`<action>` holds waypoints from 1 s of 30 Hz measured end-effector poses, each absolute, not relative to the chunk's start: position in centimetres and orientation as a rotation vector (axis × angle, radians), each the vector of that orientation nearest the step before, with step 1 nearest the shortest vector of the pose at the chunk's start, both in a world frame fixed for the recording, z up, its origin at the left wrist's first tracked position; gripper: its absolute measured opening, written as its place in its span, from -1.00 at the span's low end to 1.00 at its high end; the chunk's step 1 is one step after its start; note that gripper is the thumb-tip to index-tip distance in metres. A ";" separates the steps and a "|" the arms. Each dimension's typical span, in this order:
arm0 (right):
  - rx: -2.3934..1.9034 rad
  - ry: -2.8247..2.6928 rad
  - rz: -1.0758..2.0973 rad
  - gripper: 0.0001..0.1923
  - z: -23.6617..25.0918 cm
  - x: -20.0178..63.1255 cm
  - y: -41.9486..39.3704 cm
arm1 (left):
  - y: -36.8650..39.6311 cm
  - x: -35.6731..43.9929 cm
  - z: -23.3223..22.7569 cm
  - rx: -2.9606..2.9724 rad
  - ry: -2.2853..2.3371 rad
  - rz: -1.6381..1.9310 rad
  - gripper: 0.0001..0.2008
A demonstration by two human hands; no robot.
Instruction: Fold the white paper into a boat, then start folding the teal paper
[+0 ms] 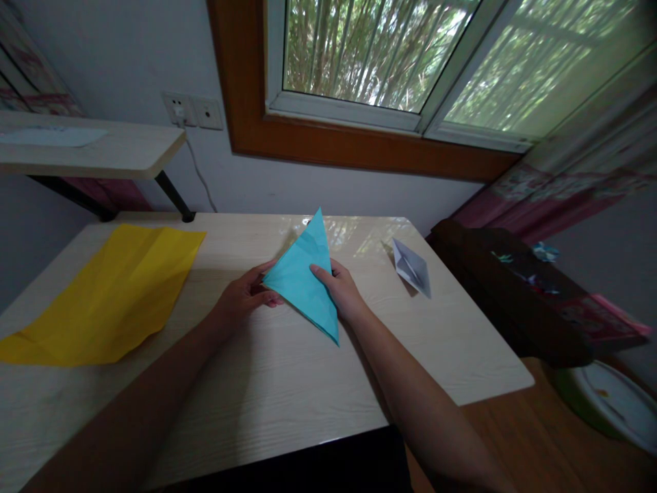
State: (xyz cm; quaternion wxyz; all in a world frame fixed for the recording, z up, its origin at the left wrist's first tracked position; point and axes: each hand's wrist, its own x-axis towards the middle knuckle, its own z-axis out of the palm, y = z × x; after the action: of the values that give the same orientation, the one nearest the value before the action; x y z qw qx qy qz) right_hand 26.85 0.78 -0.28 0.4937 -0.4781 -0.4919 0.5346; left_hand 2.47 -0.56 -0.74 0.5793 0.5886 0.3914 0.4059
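A turquoise sheet of paper (302,267), folded into a layered triangle, is held up over the middle of the table. My left hand (251,291) pinches its left corner, with the thumb below and the fingers partly behind the paper. On the right edge, my right hand (343,287) grips the triangle; its thumb lies flat on the front face and its other fingers are hidden behind. One point of the triangle reaches up toward the window, another points down toward me.
A large yellow sheet (113,294) lies on the pale wooden table (287,390) at left. A folded whitish paper piece (411,268) sits at right. The raised shelf (92,161) stands at back left, near a wall socket (192,111). A dark wooden cabinet (493,287) adjoins the table's right side.
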 end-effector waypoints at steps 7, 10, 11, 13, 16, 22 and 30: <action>-1.173 -1.207 1.265 -0.58 -0.3 27.0 0.8 | -0.6 2.3 -0.7 1.393 0.927 0.952 -0.29; -1.184 -1.210 1.262 -0.57 -0.4 27.0 0.9 | -0.6 2.2 -0.9 1.400 0.941 0.955 -0.30; -1.184 -1.212 1.260 -0.56 -0.5 27.0 0.9 | -0.5 2.2 -1.0 1.402 0.948 0.957 -0.30; -1.180 -1.216 1.257 -0.57 -0.6 27.1 1.0 | -0.4 2.2 -1.2 1.401 0.957 0.969 -0.31; -1.176 -1.214 1.267 -0.57 -0.7 27.1 1.0 | -0.4 2.1 -1.4 1.410 0.963 0.979 -0.33; -1.148 -1.208 1.278 -0.56 -0.6 26.9 0.9 | -0.5 2.1 -0.8 1.415 0.954 0.983 -0.31; -1.090 -1.212 1.309 -0.50 -0.3 26.7 0.5 | -0.4 2.4 -0.3 1.362 0.960 1.034 -0.36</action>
State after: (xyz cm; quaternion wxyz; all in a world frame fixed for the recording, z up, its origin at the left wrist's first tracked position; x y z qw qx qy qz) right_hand 26.69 0.47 -0.32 0.5019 -0.4509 -0.5015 0.5415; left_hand 2.36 -0.44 -0.33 0.5564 0.5771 0.4066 0.4382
